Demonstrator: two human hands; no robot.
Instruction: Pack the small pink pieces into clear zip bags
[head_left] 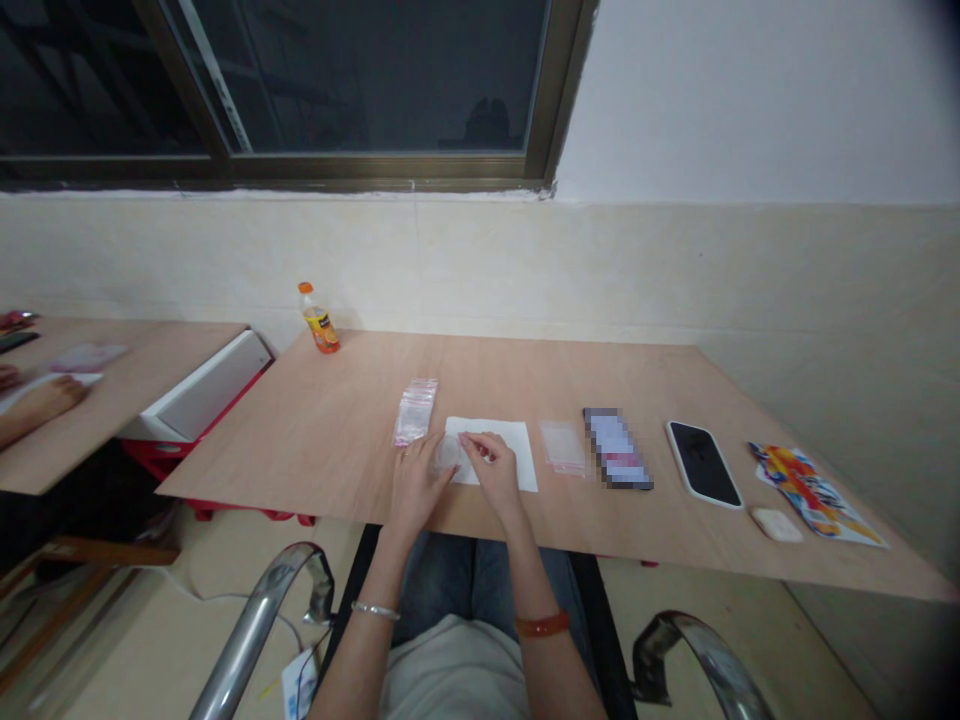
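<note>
left hand: from my feed, the left hand [420, 487] sits half open and curled, with a silver bracelet on the wrist. its fingers reach the near edge of the clear round film [448, 452], but i can't make out a firm grip.

right hand: the right hand [493, 472], with an orange bead bracelet on the wrist, is nearly closed. thumb and forefinger pinch together at the film's far edge, as far as i can tell from here.

held thing: the film lies on the left end of the white paper sheet [517, 455], between both hands. it looks thin, transparent and faintly glossy.

handling: i'd judge it very light, flexible and slippery, easily creased or marked. i'd take it by the rim, not the face.

left of sheet: a clear pouch with pink print [415, 412] lies just beside it. further left and back stands an orange-capped juice bottle [319, 320].

right of sheet: in a row come a clear plastic bag [562, 448], a pixelated flat item [617, 448], a smartphone in a white case [703, 464], a small white rounded case [776, 525] and a colourful printed sheet [817, 495].

under sheet: a pale wood desk [240, 450].

far left of sheet: another person's hand [49, 398] rests on a neighbouring desk [127, 450].
</note>
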